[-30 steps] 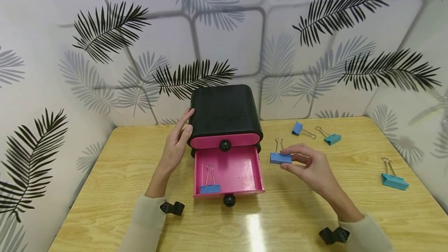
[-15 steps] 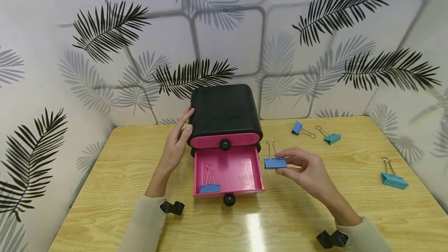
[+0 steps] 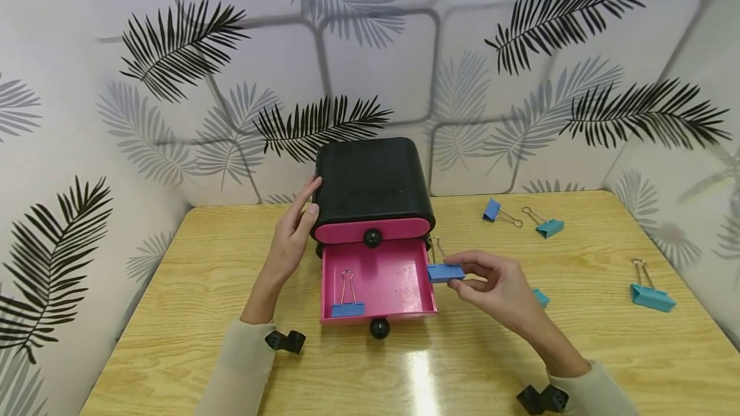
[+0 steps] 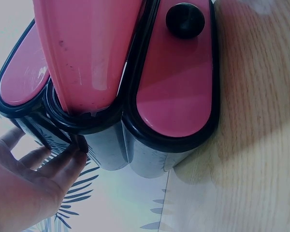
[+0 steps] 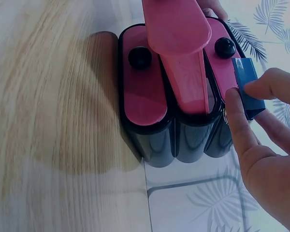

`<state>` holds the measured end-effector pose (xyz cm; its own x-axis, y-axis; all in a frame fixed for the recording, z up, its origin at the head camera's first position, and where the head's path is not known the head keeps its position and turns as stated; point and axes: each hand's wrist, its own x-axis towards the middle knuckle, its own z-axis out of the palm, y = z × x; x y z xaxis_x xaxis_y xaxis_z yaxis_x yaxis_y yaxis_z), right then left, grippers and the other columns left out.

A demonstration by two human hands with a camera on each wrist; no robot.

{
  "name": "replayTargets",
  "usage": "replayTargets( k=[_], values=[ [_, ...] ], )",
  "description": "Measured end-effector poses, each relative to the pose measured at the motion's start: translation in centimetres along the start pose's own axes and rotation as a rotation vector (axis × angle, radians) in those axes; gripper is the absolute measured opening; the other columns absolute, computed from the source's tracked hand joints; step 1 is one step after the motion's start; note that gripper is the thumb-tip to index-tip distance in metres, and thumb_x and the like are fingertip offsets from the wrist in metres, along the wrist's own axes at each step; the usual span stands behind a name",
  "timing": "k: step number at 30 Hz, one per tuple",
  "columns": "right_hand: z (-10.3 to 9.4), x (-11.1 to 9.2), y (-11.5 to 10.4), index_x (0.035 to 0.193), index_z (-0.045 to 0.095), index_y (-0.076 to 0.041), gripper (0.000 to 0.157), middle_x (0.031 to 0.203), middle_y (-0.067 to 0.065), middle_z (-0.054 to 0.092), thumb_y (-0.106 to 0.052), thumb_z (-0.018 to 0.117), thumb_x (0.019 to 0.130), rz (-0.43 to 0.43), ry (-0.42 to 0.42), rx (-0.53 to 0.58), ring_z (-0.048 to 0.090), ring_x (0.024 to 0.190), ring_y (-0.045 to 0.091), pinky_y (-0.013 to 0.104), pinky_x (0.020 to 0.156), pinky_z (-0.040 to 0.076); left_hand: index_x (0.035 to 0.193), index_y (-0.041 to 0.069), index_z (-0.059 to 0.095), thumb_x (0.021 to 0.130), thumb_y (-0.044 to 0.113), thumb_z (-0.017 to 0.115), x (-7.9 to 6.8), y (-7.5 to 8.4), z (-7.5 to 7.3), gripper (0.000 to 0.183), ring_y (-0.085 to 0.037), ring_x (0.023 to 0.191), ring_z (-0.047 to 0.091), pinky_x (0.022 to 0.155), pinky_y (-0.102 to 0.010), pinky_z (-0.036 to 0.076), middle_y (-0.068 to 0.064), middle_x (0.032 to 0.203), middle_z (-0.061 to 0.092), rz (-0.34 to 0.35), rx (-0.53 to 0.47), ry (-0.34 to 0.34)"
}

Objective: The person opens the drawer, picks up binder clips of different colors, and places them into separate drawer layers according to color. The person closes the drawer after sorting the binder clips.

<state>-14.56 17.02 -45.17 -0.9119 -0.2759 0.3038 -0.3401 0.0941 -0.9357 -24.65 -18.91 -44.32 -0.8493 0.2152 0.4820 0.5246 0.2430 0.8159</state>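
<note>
A black drawer unit [image 3: 372, 178] with pink fronts and round black knobs stands at the back of the table. Its middle drawer [image 3: 399, 287] is pulled out, and a blue binder clip [image 3: 348, 309] lies inside at the front left. My left hand [image 3: 291, 236] rests on the unit's left side with straight fingers, which the left wrist view shows touching the black casing. Between thumb and fingers, my right hand [image 3: 500, 284] pinches another blue binder clip [image 3: 445, 273] by its end. That clip overlaps the drawer's right wall in the head view, wire handle pointing up.
On the table's right lie a blue binder clip [image 3: 492, 210], a teal binder clip [image 3: 549, 228] beside it, and another teal one [image 3: 652, 298] near the right edge. A teal piece [image 3: 541, 298] shows partly behind my right hand. A patterned wall [image 3: 376, 69] rises behind.
My right hand has moved left and slightly down with the blue binder clip, from beside the drawer to its right wall. The left hand stays in place. A teal piece has come into view behind the right hand.
</note>
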Motion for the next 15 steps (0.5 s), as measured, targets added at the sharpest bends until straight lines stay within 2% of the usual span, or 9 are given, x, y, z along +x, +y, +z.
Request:
replayTargets(
  k=[5,10,15],
  values=[
    [0.4,0.0,0.1,0.118,0.069,0.006,0.028,0.117,0.024,0.068,0.011,0.071,0.090,0.001,-0.023,0.003,0.072,0.098,0.021,0.035,0.083,0.059,0.159,0.018,0.041,0.110,0.021,0.044,0.0,0.1,0.1,0.050,-0.013,0.152,0.026,0.119,-0.051,0.030,-0.010,0.167,0.028,0.005,-0.007,0.002],
    [0.8,0.0,0.2,0.116,0.071,0.003,0.028,0.115,0.020,0.066,0.009,0.074,0.089,-0.023,-0.041,-0.019,0.072,0.097,0.025,0.035,0.083,0.060,0.159,0.017,0.041,0.110,0.021,0.044,0.0,0.1,0.1,0.050,-0.014,0.152,0.026,0.119,-0.051,0.030,-0.010,0.167,0.028,0.007,-0.009,0.001],
    [1.2,0.0,0.4,0.116,0.075,-0.005,0.029,0.114,0.009,0.068,0.003,0.078,0.088,-0.051,-0.041,-0.115,0.070,0.098,0.021,0.035,0.084,0.060,0.159,0.016,0.040,0.110,0.019,0.043,0.1,0.0,0.1,0.050,-0.015,0.153,0.025,0.119,-0.053,0.029,-0.009,0.168,0.028,0.017,-0.012,-0.002]
  ],
)
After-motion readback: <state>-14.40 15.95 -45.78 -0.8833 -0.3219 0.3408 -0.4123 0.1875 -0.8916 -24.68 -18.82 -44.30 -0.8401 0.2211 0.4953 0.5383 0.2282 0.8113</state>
